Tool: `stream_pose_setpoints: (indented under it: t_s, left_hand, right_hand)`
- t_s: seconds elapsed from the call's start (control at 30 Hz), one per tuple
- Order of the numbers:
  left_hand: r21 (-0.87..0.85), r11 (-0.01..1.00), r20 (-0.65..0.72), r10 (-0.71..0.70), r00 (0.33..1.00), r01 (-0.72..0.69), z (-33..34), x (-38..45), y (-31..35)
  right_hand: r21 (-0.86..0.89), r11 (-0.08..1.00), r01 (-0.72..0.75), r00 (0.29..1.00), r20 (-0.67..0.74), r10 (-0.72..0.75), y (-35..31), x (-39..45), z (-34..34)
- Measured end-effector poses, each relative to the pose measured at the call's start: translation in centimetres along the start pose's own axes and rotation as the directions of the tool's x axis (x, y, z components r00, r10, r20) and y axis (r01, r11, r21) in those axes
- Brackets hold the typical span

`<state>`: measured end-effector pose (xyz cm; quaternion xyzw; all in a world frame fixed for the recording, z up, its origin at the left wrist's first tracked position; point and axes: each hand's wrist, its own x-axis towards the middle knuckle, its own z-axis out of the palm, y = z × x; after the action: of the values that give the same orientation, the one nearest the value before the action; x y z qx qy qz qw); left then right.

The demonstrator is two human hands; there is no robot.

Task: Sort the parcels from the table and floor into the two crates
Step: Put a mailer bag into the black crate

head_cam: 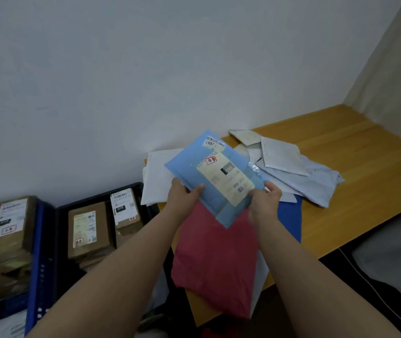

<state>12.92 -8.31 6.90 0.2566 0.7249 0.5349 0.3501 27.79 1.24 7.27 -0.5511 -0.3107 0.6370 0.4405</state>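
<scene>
Both hands (185, 193) (264, 198) pinch the blue mailer (215, 176) — fingers mostly hidden behind it, label print seemingly unreadable.

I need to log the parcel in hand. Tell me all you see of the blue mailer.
The blue mailer is a flat, smooth plastic pouch, tilted, held above the table's red mailer. Its upper face bears two white labels, one with a red sticker. The left hand and right hand grip its near edges.

A plain white painted wall (121, 81) fills the upper frame, and a thin pale cable (365, 279) crosses dark fabric at lower right.
</scene>
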Motion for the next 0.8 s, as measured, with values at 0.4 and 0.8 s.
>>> stream_pose_setpoints:
  t_s: [0.4,0.8]
  left_hand:
    - [0.152,0.974,-0.003,0.171,0.985,-0.168,-2.6,0.7,1.0]
    - [0.854,-0.179,0.52,0.296,0.801,-0.488,-2.8,0.7,4.2]
  right_hand:
    - [-0.344,0.917,0.204,0.954,0.281,-0.106,1.3,-0.7,-0.7]
    - [-0.622,0.578,0.529,0.823,0.542,-0.17,1.3,-1.8,0.6]
